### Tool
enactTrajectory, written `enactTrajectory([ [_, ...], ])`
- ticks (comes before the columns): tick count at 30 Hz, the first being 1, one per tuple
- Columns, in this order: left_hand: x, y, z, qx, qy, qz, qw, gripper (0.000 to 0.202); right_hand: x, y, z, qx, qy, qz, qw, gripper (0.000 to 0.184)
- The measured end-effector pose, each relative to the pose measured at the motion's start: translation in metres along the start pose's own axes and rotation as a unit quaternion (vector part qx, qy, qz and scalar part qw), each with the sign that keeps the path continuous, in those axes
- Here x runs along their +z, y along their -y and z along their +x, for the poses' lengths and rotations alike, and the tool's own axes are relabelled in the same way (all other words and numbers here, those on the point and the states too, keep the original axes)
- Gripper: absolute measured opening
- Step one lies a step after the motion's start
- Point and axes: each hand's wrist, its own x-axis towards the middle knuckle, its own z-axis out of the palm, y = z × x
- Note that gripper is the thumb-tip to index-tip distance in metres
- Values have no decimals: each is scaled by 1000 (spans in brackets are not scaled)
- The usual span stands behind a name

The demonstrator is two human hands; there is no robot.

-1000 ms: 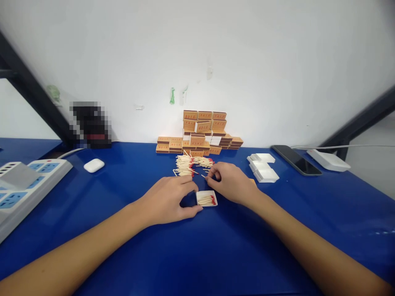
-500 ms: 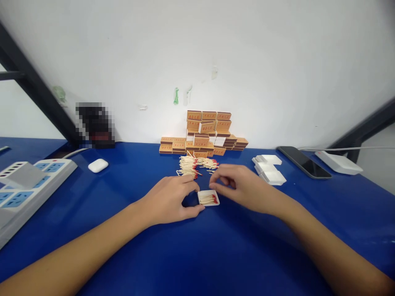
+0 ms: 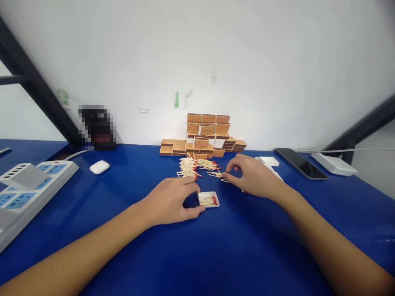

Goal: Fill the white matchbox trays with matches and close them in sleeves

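My left hand (image 3: 174, 201) has its thumb and index finger at the near and far left corners of a small white matchbox tray (image 3: 202, 193), holding it flat on the table. Inside lie several red-headed matches (image 3: 208, 201), heads to the right. Beyond and right of the tray, my right hand (image 3: 251, 176) has thumb and fingertips closed at the head ends of a few loose matches (image 3: 215, 174). A larger heap of matches (image 3: 187, 166) and a smaller pile (image 3: 207, 164) lie just past the tray.
Orange matchboxes (image 3: 201, 142) are stacked against the wall. White empty trays (image 3: 268, 160) sit partly hidden behind my right hand. A phone (image 3: 300, 163) and a white device (image 3: 333, 163) lie right. Left are a white earbud case (image 3: 99, 167) and a power strip (image 3: 58, 181).
My right hand has moved right and away from the tray, to the loose matches beside the piles. My left hand stays at the tray. The view has shifted slightly.
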Motion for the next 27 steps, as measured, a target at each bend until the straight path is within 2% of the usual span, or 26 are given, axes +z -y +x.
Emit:
enactTrajectory([
  [4, 0, 0, 0, 0, 0, 7, 1000, 30, -2, -3, -1, -21, 28, 7, 999, 9],
  [9, 0, 0, 0, 3, -1, 8, 1000, 30, 1, -2, -1, -45, 29, 54, 997, 18],
  [13, 1, 0, 0, 0, 0, 6, 1000, 31, 7, -4, 2, -69, 35, 72, 994, 13],
  [22, 0, -1, -1, -1, -2, 5, 1000, 32, 7, -5, 2, -80, 68, 95, 990, 15],
  [27, 0, 0, 0, -2, -5, 10, 1000, 31, 8, -3, 2, -107, 75, 108, 986, 17],
])
